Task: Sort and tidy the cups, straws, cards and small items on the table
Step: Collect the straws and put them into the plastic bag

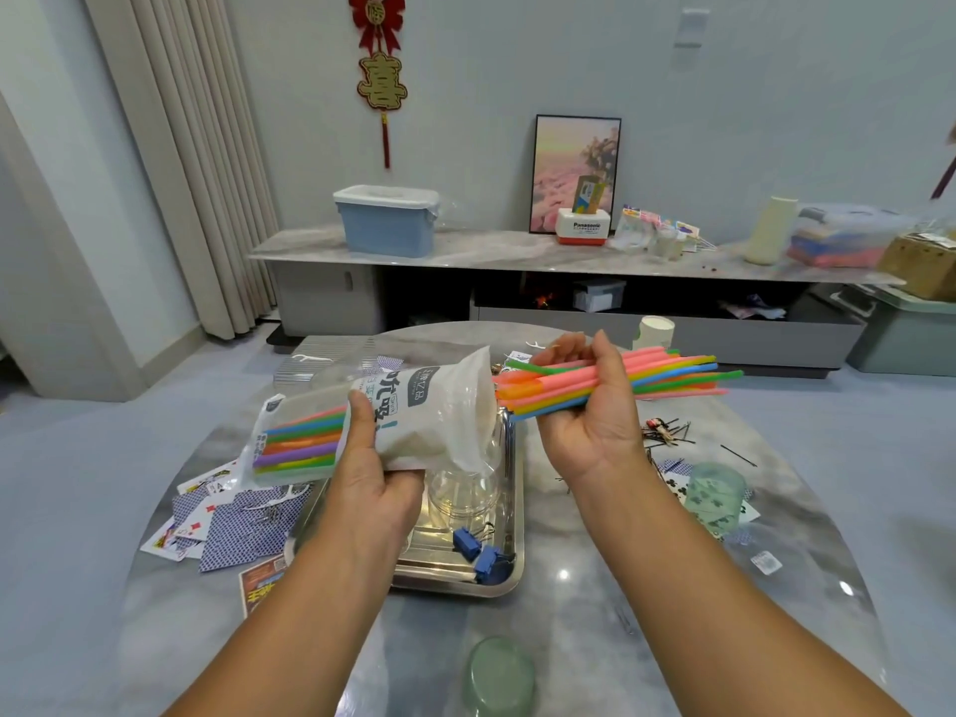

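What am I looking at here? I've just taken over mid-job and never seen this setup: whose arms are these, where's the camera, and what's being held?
There is no machine: these are a person's two bare arms, filmed by one wide-angle camera on their head, looking forward and down.

The left hand has its grip around a white plastic straw bag, with some coloured straws already inside. The right hand holds a bundle of coloured straws with one end at the bag's open mouth.

Below, on the round marble table, lies a metal tray with a clear cup and blue binder clips. Playing cards are scattered on the left; hairpins and a green cup on the right; another green cup nearest you.
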Available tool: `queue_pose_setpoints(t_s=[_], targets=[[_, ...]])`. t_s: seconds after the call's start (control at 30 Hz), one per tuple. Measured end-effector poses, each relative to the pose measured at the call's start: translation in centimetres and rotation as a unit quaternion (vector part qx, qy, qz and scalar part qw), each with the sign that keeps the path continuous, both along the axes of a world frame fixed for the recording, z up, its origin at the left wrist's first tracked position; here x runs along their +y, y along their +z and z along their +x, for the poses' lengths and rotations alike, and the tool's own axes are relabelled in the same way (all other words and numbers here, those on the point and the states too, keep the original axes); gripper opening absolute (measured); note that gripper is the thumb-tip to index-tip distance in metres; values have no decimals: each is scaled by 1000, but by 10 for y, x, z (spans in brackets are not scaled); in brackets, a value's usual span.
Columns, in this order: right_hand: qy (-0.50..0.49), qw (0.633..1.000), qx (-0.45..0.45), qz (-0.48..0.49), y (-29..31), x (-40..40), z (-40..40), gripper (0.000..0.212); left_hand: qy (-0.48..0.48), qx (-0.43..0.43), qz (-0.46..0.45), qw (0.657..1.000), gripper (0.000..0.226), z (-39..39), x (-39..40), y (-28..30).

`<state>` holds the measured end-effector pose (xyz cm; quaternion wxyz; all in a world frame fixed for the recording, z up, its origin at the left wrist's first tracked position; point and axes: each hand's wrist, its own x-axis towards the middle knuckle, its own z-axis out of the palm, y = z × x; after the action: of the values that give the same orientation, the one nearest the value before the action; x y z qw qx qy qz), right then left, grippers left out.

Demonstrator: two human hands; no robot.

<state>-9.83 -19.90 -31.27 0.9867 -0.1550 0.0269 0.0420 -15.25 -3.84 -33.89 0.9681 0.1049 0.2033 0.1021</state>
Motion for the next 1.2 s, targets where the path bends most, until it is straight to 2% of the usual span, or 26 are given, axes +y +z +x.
queue_pose_setpoints(t_s=[0.37, 0.57, 0.7, 0.9, 1.1, 1.2], targets=[[-12, 999, 10, -40, -6, 14, -9, 19, 6, -28, -39, 999, 29, -1, -6, -2], [-37, 994, -54, -90, 10, 18, -13, 16, 18, -30, -52, 998, 26, -2, -9, 1], [-84, 978, -107, -159, 20, 24, -21, 16, 31, -34, -43, 998, 25, -2, -9, 3], [-147, 954, -158, -207, 22, 31, -25, 9, 20, -16, -46, 999, 22, -4, -9, 6], [-116, 936, -221, -249, 23, 35, -31, 12, -61, 43, -31, 997, 44, -2, -12, 2], [-131, 939, -203, -246, 22, 39, -33, 13, -66, 44, -24, 997, 47, -2, -13, 1]])
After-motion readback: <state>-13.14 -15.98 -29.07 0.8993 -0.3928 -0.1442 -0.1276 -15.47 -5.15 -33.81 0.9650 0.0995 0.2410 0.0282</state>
